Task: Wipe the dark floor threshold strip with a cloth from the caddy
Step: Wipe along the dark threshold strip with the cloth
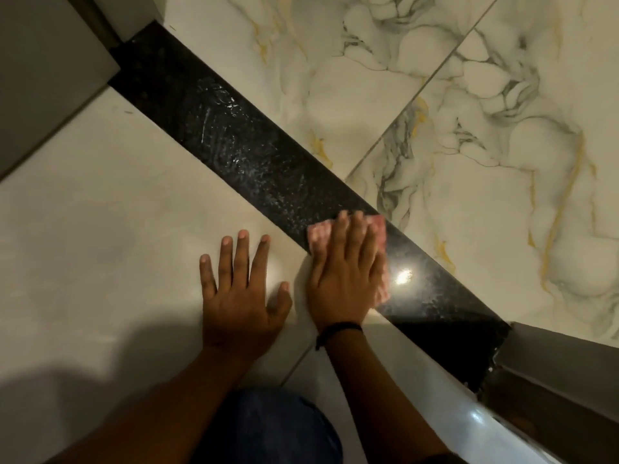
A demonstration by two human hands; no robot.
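Your right hand (345,279) lies flat, palm down, on a pink cloth (377,229), fingers stretched forward and held close together, pressing the cloth against the dark threshold strip (254,155). Nothing is pinched; the cloth is simply trapped under the palm and fingers, with its edges showing past the fingertips and along the outer side of the hand. The heel of that hand overhangs the near edge of the strip onto the plain pale tile (100,229). A dark band (338,329) circles the right wrist.

Your left hand (241,296) rests just beside the strip on that same pale tile, palm down, fingers spread wide and holding nothing. Its thumb nearly reaches the right hand.

The strip runs diagonally from a grey door frame (43,72) at its far end to another grey frame piece (552,370) at its near end. Beyond the cloth, the strip's surface shows wet, whitish streaks; on the near side of the cloth a light glare (403,275) reflects off it. On the strip's far side lies veined marble tile (485,135) with grey and gold lines. Your blue-clad knee (268,430) sits on the near side of the strip.
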